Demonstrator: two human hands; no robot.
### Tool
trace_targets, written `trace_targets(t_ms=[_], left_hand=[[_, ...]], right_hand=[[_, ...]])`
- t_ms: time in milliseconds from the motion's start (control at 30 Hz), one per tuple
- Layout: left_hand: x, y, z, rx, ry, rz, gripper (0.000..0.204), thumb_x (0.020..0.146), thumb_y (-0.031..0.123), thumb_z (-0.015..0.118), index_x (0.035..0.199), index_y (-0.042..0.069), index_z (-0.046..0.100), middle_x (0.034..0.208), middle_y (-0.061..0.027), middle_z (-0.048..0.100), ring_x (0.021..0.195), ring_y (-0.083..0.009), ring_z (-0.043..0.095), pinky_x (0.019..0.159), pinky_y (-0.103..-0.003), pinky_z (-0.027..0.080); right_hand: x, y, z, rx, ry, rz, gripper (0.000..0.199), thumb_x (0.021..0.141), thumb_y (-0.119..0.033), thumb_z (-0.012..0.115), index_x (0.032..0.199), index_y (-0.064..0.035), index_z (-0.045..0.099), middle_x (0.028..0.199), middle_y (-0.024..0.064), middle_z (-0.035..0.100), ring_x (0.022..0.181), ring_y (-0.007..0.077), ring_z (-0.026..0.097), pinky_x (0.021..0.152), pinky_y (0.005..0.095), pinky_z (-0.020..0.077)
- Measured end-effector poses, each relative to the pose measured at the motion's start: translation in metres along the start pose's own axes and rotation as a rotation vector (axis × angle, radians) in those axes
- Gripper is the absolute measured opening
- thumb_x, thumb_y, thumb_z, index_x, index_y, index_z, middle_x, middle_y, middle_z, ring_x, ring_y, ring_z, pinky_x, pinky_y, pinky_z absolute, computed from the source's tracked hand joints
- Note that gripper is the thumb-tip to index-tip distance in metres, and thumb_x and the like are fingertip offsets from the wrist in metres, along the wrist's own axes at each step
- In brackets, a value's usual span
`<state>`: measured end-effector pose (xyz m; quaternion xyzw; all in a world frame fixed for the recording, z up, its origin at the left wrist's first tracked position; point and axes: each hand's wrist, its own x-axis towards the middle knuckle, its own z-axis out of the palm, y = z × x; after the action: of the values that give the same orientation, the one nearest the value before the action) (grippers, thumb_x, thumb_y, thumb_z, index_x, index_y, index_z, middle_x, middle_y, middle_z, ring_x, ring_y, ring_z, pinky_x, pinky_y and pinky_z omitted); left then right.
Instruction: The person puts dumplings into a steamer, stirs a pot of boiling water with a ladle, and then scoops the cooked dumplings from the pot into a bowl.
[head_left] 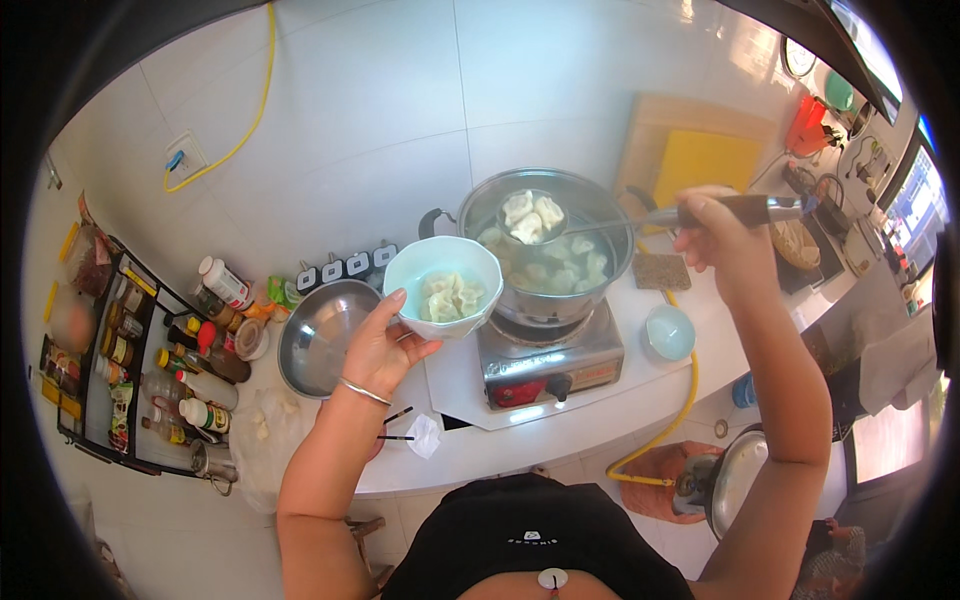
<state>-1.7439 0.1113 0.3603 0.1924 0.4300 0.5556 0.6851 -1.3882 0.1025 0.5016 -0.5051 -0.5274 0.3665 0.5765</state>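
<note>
My left hand (385, 345) grips the rim and side of a pale blue bowl (422, 262) with several dumplings (450, 298) in it. The bowl is just left of a steel pot (548, 310), overlapping its edge in the view. In the pot, more dumplings (568, 272) lie in cloudy water. My right hand (715, 235) is closed around the dark handle of a metal ladle (640, 220). Over the pot's far left part, the ladle's bowl carries a few dumplings (530, 216). The pot stands on a single-burner gas stove (545, 362).
Left of the stove is a steel basin (325, 335), with bottles and jars (205, 385) beyond. Chopsticks (397, 437) lie near crumpled tissue (424, 437). A small blue bowl (669, 333) sits right of the stove by a yellow hose (690, 400). Boards (705, 165) lean on the wall.
</note>
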Motion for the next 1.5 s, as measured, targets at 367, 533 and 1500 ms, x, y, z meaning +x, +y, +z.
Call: trace_targets(t_ms=[367,533,1500], left_hand=[[0.008,-0.010,0.005,-0.038,-0.033,-0.051,0.057,0.076,0.035,0.073,0.118,0.005,0.048,0.110,-0.0146,0.051,0.099,-0.0282,0.056,0.077,-0.046,0.053],[0.011,-0.016,0.004,-0.077,-0.048,-0.046,0.057,0.078,0.032,0.071,0.121,0.003,0.047,0.111,-0.0183,0.051,0.098,-0.0288,0.057,0.075,-0.045,0.055],[-0.003,-0.014,-0.033,-0.084,-0.144,0.016,0.057,0.084,0.035,0.062,0.129,0.006,0.042,0.122,-0.0127,0.054,0.103,-0.0273,0.061,0.070,-0.039,0.058]], right_hand=[[-0.030,-0.034,0.025,-0.038,-0.174,-0.001,0.019,0.085,-0.016,0.058,0.094,-0.0012,0.064,0.062,0.0063,0.060,0.048,0.0086,0.054,0.044,0.0186,0.0406],[-0.057,-0.026,0.034,-0.130,-0.340,-0.098,0.019,0.080,-0.005,0.065,0.098,-0.0034,0.065,0.074,0.0040,0.063,0.060,0.0085,0.058,0.052,0.0215,0.0464],[0.044,0.099,0.004,-0.703,-0.565,-0.597,0.019,0.075,-0.009,0.068,0.093,-0.0065,0.065,0.076,0.0107,0.064,0.067,0.0224,0.063,0.060,0.0307,0.0490]])
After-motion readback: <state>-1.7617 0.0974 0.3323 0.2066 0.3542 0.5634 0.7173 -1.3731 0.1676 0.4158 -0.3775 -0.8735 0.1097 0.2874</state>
